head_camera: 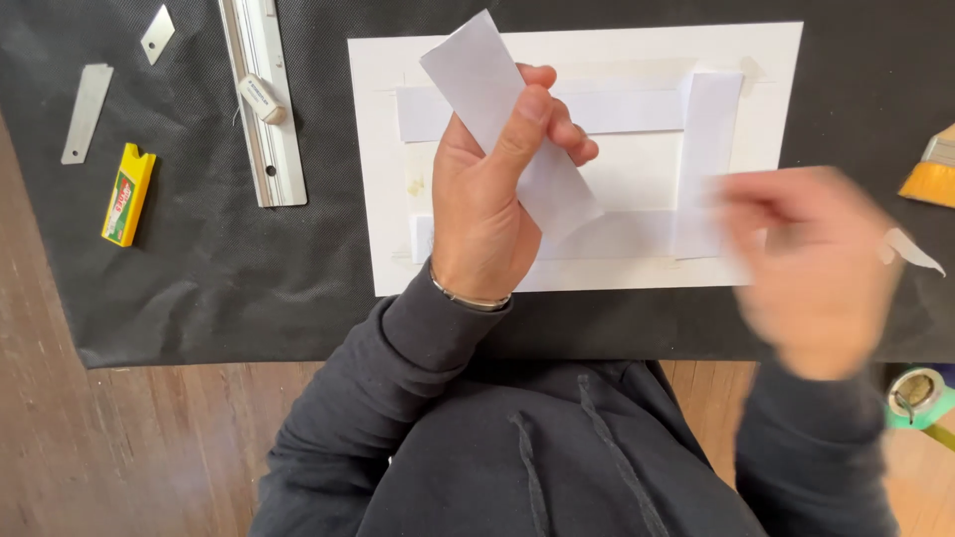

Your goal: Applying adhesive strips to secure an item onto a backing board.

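My left hand (492, 189) grips a white paper strip (476, 62) that slants from upper left to lower right above a white board (776, 50). Three more white strips lie on the board in a partial frame: one along the top (637, 109), one down the right side (708, 149), one along the bottom (627, 237). My right hand (811, 264) is blurred by motion over the board's lower right corner; its fingers look loosely spread and I see nothing in it.
A black mat (199, 278) covers the wooden floor (119, 447). At upper left lie a metal ruler (264, 99), two loose cutter blades (85, 111), and a yellow blade case (128, 194). A brush (933, 169) sits at the right edge, a tape roll (917, 393) below it.
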